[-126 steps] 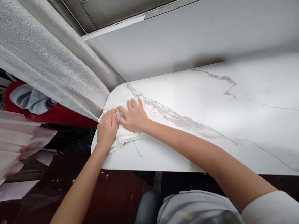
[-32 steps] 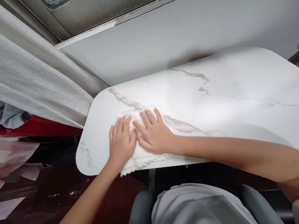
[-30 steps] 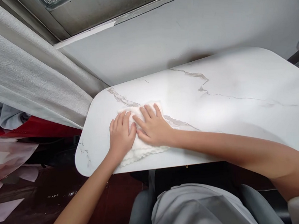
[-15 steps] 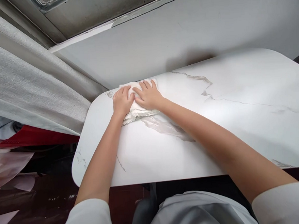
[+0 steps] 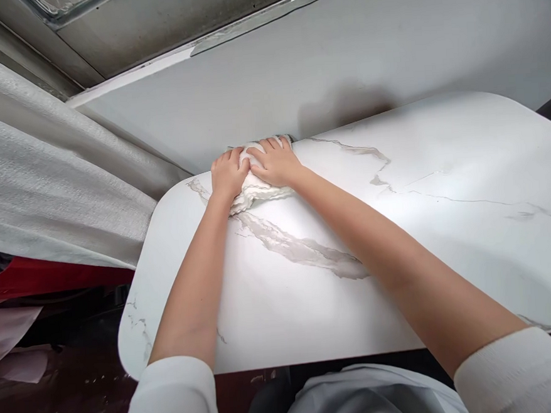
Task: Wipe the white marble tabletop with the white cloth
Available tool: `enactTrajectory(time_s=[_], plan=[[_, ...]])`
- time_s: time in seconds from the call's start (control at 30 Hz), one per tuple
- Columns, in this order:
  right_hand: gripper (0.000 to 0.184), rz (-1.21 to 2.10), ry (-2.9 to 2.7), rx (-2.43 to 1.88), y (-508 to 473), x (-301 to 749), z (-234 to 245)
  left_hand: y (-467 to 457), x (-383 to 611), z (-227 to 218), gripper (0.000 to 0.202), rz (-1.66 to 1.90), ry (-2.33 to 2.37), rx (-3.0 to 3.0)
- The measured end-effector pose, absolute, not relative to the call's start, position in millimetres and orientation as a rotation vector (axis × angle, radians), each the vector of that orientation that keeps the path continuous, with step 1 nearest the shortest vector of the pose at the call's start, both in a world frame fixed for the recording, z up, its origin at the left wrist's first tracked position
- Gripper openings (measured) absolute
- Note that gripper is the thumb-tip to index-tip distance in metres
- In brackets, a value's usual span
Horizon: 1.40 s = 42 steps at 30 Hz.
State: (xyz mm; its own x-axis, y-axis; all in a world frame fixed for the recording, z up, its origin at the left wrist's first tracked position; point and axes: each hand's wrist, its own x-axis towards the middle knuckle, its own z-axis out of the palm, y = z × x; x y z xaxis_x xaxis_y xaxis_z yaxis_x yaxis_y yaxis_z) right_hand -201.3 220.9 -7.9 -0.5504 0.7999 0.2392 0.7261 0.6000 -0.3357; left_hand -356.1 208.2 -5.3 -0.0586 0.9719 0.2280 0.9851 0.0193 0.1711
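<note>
Head view, one entry, as I am observing it beside the table.

Item: white cloth [image 5: 255, 190], one, bunched; it is lying at the back edge of the table, left of its middle, its ruffled near border facing the person. Whether its far side is touching the wall [image 5: 258, 94], I am unable to tell.

Item: left hand [image 5: 228, 172], bare; it is resting on the cloth's left part, fingers spread and bent over it, loosely laid rather than clenched.

Item: right hand [image 5: 275, 162], bare; it is covering the right part, fingers fanned toward the wall, likewise unclenched. The two thumbs are lying just beside each other. Both arms are reaching forward from white sleeves [image 5: 173, 396].

Item: table [image 5: 274, 320], white, rounded corners, marbled; a broad grey-brown vein [image 5: 302, 249] is running from near the cloth toward the right forearm.

Surroundings: a pale curtain [image 5: 56, 178] is hanging at left; below it a red item [image 5: 58, 278] is showing, with pink sheets [image 5: 5, 332] lying nearer, above a dark red floor [image 5: 90, 395].
</note>
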Motion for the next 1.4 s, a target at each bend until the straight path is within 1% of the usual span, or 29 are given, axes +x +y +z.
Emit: enactTrajectory(time_s=[0.33,0.67,0.83,1.0,1.2,1.4], plan=[[0.053,0.299,-2.418,-1.274,228.4,-168.1,-9.9,212.8,-318.9,-4.7,0.046,-0.477,-2.178,-2.167],[0.053,0.27,-2.413,-1.329,190.2,-152.0,-8.2,178.5,-306.4,-4.4,0.046,-0.53,-2.145,-2.266],[0.054,0.254,-2.442,-1.305,151.7,-141.0,-10.1,137.7,-299.9,-3.4,0.048,-0.49,-2.118,-2.306],[0.054,0.152,-2.456,-1.226,98.4,-128.3,-13.9,78.2,-290.2,-0.4,0.049,-0.408,-2.092,-2.313],[0.054,0.074,-2.503,-1.126,33.6,-109.1,-12.7,6.1,-277.5,-3.0,0.05,-0.402,-2.061,-2.3],[0.055,0.067,-2.518,-1.102,-7.3,-92.1,-11.3,-36.4,-262.0,-0.9,0.051,-0.398,-2.066,-2.329]])
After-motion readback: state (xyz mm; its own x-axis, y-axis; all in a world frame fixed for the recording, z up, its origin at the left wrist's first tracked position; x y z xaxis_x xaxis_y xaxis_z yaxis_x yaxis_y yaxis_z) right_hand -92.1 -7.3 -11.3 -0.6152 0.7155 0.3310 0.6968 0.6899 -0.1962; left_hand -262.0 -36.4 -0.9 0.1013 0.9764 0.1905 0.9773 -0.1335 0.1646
